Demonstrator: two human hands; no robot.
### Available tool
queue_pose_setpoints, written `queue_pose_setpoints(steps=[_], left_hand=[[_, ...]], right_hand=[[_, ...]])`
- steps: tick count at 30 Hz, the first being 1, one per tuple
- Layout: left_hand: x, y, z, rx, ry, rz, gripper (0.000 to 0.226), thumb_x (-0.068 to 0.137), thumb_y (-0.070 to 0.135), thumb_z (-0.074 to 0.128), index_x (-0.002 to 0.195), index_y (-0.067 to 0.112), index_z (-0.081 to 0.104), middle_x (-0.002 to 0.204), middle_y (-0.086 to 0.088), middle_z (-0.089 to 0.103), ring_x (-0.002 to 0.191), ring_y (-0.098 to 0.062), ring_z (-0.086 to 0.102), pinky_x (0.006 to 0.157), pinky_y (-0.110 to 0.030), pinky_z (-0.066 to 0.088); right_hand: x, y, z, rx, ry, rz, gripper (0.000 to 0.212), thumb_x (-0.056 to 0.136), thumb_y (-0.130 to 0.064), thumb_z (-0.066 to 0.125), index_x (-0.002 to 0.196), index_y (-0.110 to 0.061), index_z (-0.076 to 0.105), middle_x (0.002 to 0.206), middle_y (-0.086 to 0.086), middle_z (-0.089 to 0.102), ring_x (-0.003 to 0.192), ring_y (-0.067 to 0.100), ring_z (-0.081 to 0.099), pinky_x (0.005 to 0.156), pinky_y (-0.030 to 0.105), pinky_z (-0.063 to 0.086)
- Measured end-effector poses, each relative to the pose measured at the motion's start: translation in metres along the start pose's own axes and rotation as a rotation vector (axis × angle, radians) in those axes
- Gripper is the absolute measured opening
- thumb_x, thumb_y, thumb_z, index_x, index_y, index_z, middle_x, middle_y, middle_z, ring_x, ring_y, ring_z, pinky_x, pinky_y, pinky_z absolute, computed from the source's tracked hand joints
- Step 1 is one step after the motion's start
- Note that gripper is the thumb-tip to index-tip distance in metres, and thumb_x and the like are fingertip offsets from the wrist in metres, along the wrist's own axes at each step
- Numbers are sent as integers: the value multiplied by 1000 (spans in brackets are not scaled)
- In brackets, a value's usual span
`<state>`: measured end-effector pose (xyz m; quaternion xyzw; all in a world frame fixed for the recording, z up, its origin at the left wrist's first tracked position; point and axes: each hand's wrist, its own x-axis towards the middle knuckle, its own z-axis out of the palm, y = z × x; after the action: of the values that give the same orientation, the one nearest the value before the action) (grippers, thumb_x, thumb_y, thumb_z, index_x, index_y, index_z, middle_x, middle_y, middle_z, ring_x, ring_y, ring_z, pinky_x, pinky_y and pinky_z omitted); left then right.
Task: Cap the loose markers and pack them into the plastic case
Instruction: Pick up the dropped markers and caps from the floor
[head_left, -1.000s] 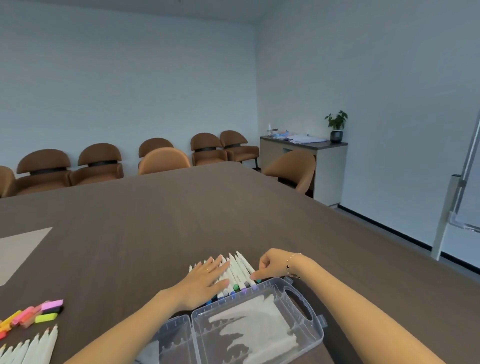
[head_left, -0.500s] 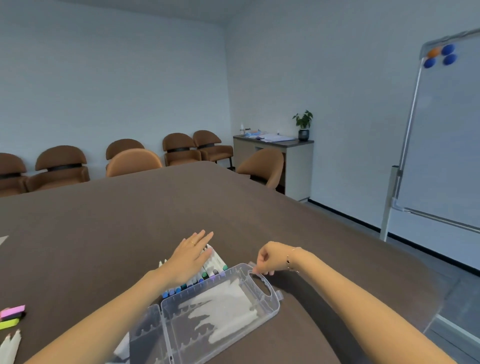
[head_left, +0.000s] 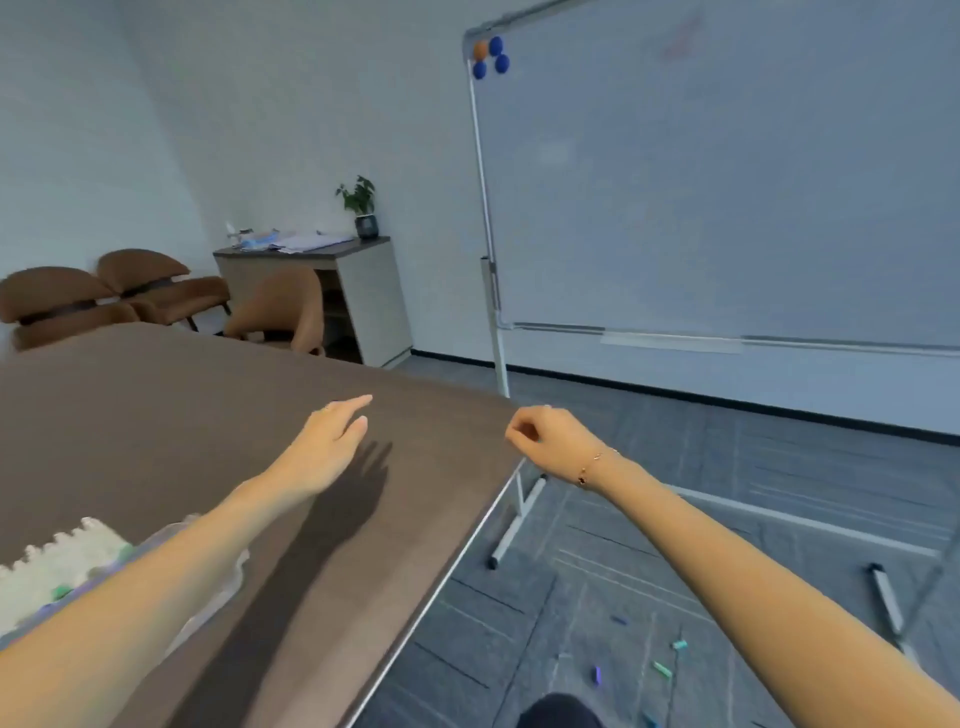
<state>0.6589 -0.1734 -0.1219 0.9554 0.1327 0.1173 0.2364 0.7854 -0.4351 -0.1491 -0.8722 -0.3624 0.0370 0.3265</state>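
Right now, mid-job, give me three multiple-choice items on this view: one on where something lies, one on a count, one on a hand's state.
1. Where do the small coloured caps lie?
A. on the floor right of the table
B. on the cabinet
C. in the right hand

2. How many round magnets sit at the whiteboard's top corner?
A. two
B. four
C. six

3. How is the left hand?
A. gripping a marker
B. fist closed
C. fingers straight, holding nothing

Answers:
1. A: the caps are scattered on the grey floor beside the table.
2. B: the magnets number one orange and three blue on the whiteboard.
3. C: the left hand is stretched out above the tabletop.
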Motion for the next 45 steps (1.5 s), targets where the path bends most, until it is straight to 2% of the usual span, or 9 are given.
queue_pose_setpoints(steps=[6, 10, 18, 22, 29, 33, 36, 42, 45], left_hand=[[31, 171, 132, -276, 30, 393, 35, 98, 8, 39, 124, 22, 59, 116, 11, 59, 100, -2, 55, 83, -5, 37], [53, 197, 245, -322, -188, 346, 36, 99, 13, 38, 127, 27, 54, 115, 11, 57, 95, -4, 54, 81, -16, 40], [92, 61, 452, -144, -497, -2, 42, 100, 18, 38, 141, 25, 37, 132, 1, 46, 106, -8, 47, 89, -27, 44], [92, -22, 548, -8, -635, -144, 35, 99, 21, 43, 133, 16, 42, 99, 5, 55, 89, -12, 52, 71, -24, 44], [34, -128, 685, 144, -966, -181, 38, 95, 34, 51, 128, 20, 39, 102, 1, 47, 89, -9, 48, 70, -19, 36], [0, -161, 737, 146, -1030, -209, 42, 93, 35, 56, 127, 18, 38, 112, -2, 43, 89, -7, 45, 72, -17, 34], [-13, -169, 761, 129, -907, -195, 30, 92, 32, 56, 113, 17, 40, 103, 3, 41, 76, 1, 47, 66, -16, 43], [-28, -182, 775, 153, -770, 31, 20, 91, 31, 57, 95, 19, 42, 89, 8, 47, 68, -1, 60, 46, -19, 49], [-36, -190, 775, 252, -786, 217, 29, 73, 26, 79, 83, 13, 55, 76, 4, 51, 48, -3, 49, 29, -14, 22]], right_hand=[[-110, 166, -39, 129, 251, 379, 18, 93, -18, 52, 88, -7, 65, 80, 3, 67, 74, 15, 58, 72, 26, 45], [-147, 260, 3, 159, 151, 621, 19, 93, -19, 52, 82, -6, 63, 70, 2, 61, 65, 12, 53, 61, 23, 40], [-185, 427, 154, 74, -145, 918, 33, 95, -17, 42, 62, -18, 37, 66, -3, 44, 56, 4, 40, 54, 23, 33], [-207, 490, 240, -18, -277, 1056, 18, 96, -12, 37, 105, -11, 54, 117, 9, 49, 106, 27, 53, 85, 30, 45], [-260, 547, 338, -238, -421, 1240, 48, 96, -15, 38, 142, -7, 28, 151, 14, 13, 142, 31, 15, 111, 34, 25], [-285, 583, 373, -212, -238, 1373, 64, 89, -5, 48, 146, -3, 18, 153, 23, 14, 143, 34, 14, 111, 41, 21], [-295, 603, 388, -260, -146, 1395, 57, 86, 6, 49, 140, 2, 33, 145, 26, 32, 134, 41, 28, 107, 47, 26], [-303, 614, 391, -375, -39, 1372, 29, 86, 11, 50, 111, 2, 60, 113, 24, 54, 99, 42, 52, 74, 46, 47], [-297, 614, 395, -433, -86, 1309, 18, 83, 8, 56, 101, 5, 58, 101, 26, 57, 89, 42, 55, 68, 42, 45]])
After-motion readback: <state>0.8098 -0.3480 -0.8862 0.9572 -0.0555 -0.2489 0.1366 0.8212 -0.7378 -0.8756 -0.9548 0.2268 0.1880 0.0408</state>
